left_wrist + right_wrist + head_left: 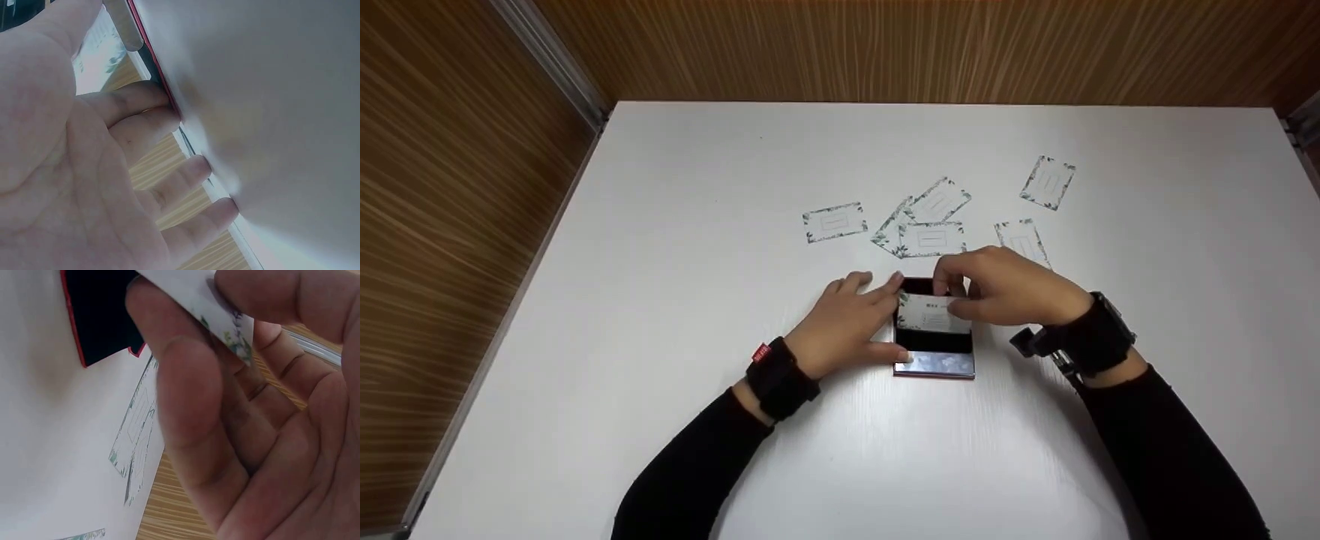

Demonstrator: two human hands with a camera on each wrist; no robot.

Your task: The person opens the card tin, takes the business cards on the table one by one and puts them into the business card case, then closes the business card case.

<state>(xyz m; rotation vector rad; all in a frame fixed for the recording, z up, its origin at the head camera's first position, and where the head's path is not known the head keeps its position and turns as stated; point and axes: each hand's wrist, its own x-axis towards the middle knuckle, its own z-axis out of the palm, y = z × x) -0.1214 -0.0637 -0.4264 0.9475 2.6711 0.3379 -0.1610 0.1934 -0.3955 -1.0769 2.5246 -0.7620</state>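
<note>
A slim card case with a silver band, dark inside and red edge lies opened out on the white table. My left hand rests along its left side, thumb on the silver band and fingers extended. In the left wrist view, fingertips touch the red edge and the tabletop. My right hand pinches a white card with leafy corners and printed text, held over the dark interior. The right wrist view shows this card between thumb and fingers, beside the dark case interior.
Beyond the case, several leaf-bordered cards lie about: one card at left, an overlapping group of cards in the middle, another card at far right, and one partly behind my right hand. Wood-grain panels border the table.
</note>
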